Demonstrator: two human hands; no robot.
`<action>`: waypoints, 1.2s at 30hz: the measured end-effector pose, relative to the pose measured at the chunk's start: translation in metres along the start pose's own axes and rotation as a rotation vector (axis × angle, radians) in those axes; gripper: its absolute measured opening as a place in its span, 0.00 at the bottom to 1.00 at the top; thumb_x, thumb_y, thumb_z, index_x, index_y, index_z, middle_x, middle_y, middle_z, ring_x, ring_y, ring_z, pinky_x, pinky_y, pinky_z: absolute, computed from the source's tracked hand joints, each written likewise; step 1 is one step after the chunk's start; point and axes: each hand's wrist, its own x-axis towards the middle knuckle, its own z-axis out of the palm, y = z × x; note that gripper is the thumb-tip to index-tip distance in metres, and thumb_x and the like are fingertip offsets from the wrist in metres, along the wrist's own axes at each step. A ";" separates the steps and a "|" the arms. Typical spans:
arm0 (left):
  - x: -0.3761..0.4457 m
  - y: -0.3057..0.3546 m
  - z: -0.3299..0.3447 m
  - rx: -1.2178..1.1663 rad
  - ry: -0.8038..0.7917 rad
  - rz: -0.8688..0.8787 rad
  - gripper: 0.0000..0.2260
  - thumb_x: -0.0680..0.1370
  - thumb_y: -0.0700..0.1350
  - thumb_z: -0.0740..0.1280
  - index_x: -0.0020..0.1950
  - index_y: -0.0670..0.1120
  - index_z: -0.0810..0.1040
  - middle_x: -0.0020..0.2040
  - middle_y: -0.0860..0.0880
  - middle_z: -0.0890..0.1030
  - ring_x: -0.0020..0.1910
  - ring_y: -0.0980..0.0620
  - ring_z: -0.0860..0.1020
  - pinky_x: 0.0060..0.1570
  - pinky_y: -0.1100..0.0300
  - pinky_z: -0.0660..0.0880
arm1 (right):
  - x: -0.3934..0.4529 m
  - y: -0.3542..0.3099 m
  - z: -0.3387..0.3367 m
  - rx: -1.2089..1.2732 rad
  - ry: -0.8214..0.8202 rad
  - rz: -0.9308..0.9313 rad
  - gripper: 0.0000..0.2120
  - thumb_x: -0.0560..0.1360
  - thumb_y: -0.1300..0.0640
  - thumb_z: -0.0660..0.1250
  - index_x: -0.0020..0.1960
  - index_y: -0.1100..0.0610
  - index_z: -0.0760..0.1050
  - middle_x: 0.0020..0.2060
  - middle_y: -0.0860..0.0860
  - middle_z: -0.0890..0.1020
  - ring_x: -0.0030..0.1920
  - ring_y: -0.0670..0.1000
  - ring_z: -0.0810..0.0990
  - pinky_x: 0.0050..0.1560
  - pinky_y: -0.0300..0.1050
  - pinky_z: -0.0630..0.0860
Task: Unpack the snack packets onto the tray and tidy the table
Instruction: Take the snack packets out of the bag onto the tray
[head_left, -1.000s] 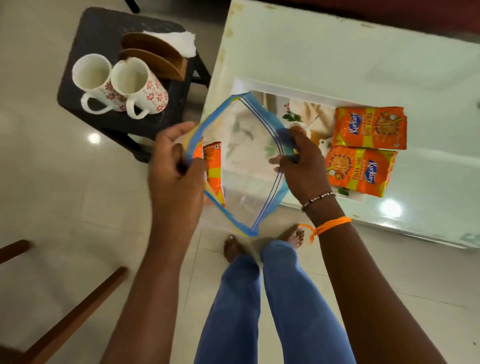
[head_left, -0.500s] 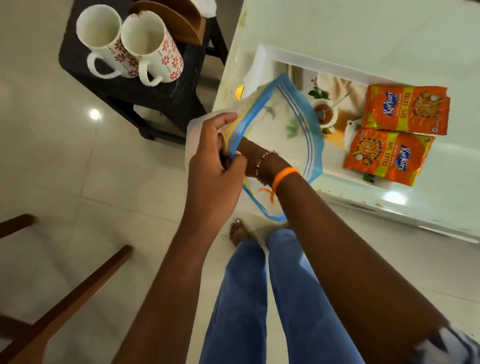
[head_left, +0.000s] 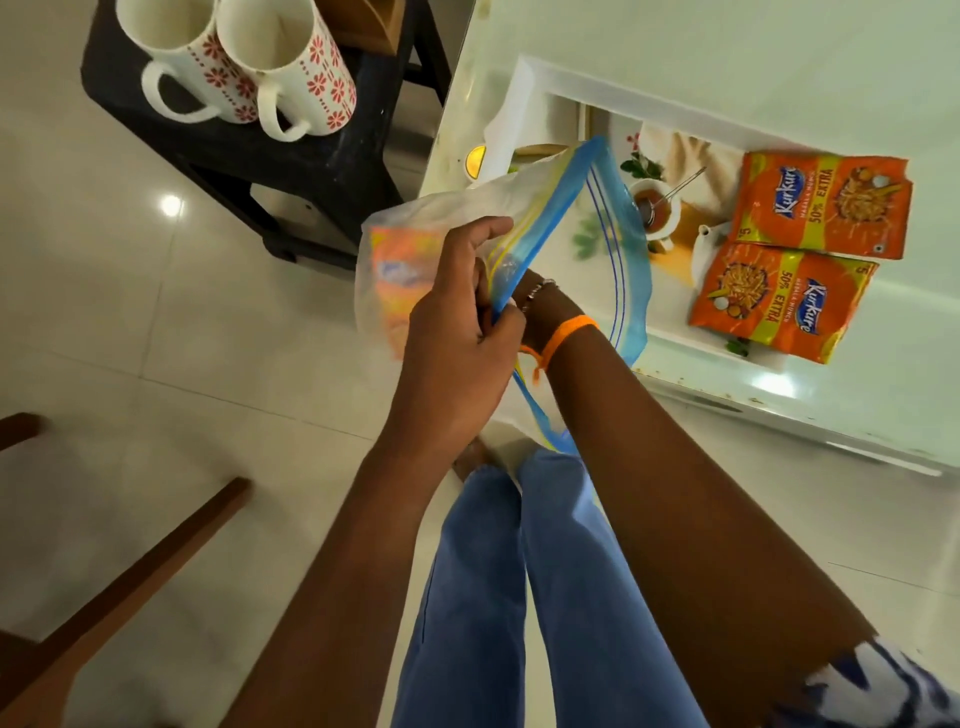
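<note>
A clear zip bag (head_left: 613, 249) with a blue rim hangs open over the table's near corner. My left hand (head_left: 457, 322) pinches its near rim. My right hand (head_left: 543, 304) is pushed into the bag; only the wrist with a bead bracelet and an orange thread shows, the fingers are hidden. An orange snack packet (head_left: 395, 270) shows blurred through the bag's plastic. Two orange snack packets (head_left: 821, 205) (head_left: 779, 304) lie side by side at the right end of the white printed tray (head_left: 524, 83).
Two flowered white mugs (head_left: 182, 57) (head_left: 291, 62) stand on a black stool (head_left: 322, 166) left of the white table (head_left: 727, 41), with a wooden holder (head_left: 363, 21) behind them. Brown wooden furniture (head_left: 130, 571) juts in at lower left. My legs stand below the bag.
My right hand let go of the bag's far rim and went inside the bag. My left hand kept hold of the near rim. The view shifted closer to the tray.
</note>
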 end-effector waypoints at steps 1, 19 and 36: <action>0.001 0.000 0.003 -0.005 -0.004 0.003 0.22 0.74 0.33 0.62 0.66 0.47 0.67 0.48 0.51 0.75 0.48 0.55 0.77 0.52 0.61 0.77 | 0.005 -0.005 -0.011 -0.092 -0.137 0.009 0.20 0.76 0.62 0.52 0.26 0.49 0.61 0.15 0.46 0.72 0.25 0.37 0.72 0.32 0.36 0.61; 0.044 0.019 0.085 0.136 0.102 -0.076 0.21 0.74 0.35 0.65 0.65 0.46 0.67 0.28 0.54 0.67 0.28 0.66 0.72 0.32 0.76 0.68 | 0.036 -0.018 -0.223 0.230 0.435 -0.001 0.12 0.75 0.69 0.60 0.57 0.67 0.75 0.44 0.47 0.80 0.33 0.34 0.78 0.33 0.26 0.72; 0.057 0.017 0.102 0.063 0.162 -0.149 0.20 0.74 0.37 0.66 0.64 0.50 0.68 0.30 0.51 0.66 0.28 0.62 0.70 0.33 0.76 0.69 | 0.164 0.005 -0.234 -0.371 0.444 -0.017 0.19 0.61 0.69 0.74 0.50 0.58 0.76 0.61 0.61 0.73 0.60 0.57 0.75 0.61 0.50 0.75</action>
